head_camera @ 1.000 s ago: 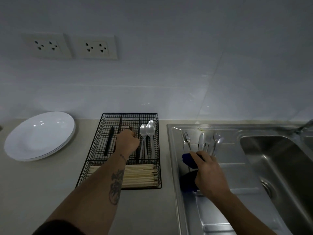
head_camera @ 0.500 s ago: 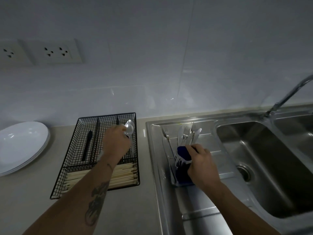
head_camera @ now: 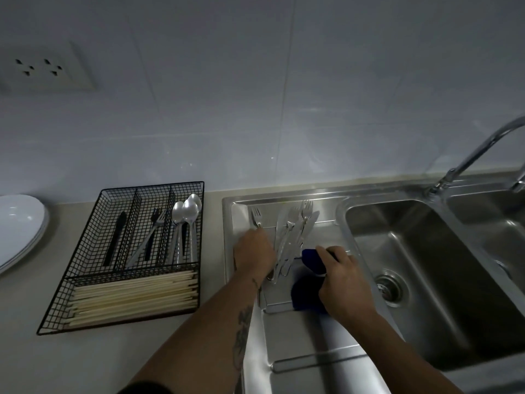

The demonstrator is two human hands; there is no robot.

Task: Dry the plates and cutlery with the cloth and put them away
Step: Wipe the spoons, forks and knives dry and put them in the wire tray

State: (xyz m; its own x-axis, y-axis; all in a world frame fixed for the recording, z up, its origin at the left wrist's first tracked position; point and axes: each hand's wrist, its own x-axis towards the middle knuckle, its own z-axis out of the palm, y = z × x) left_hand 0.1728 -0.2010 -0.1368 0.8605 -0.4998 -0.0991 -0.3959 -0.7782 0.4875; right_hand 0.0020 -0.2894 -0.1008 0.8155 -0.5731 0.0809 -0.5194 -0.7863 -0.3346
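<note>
The worktop (head_camera: 119, 359) runs along a tiled wall, with bare room in front of the wire cutlery basket (head_camera: 85, 282) and between the basket and the sink's draining board (head_camera: 312, 345). The stacked white plates (head_camera: 20, 226) sit at the left edge of view, partly cut off, well apart from both hands. The basket's far compartments hold a black-handled knife (head_camera: 116, 237), forks (head_camera: 153, 234) and spoons (head_camera: 186, 220); the near compartment is packed with pale chopsticks (head_camera: 133, 297). Right of the draining board the sink bowl (head_camera: 431, 268) drops away, and the tap (head_camera: 477, 149) arches over its far right corner.

On the far part of the draining board lies a bundle of wet cutlery (head_camera: 292, 237), handles toward the person. The left hand (head_camera: 254, 251) rests just left of it, fingers curled down over the handle of a single fork (head_camera: 256, 216) whose tines point to the wall; whether it grips that fork cannot be told. The right hand (head_camera: 343, 282) is just right of the bundle, clenched around the dark blue cloth (head_camera: 309, 277), which hangs down onto the board
</note>
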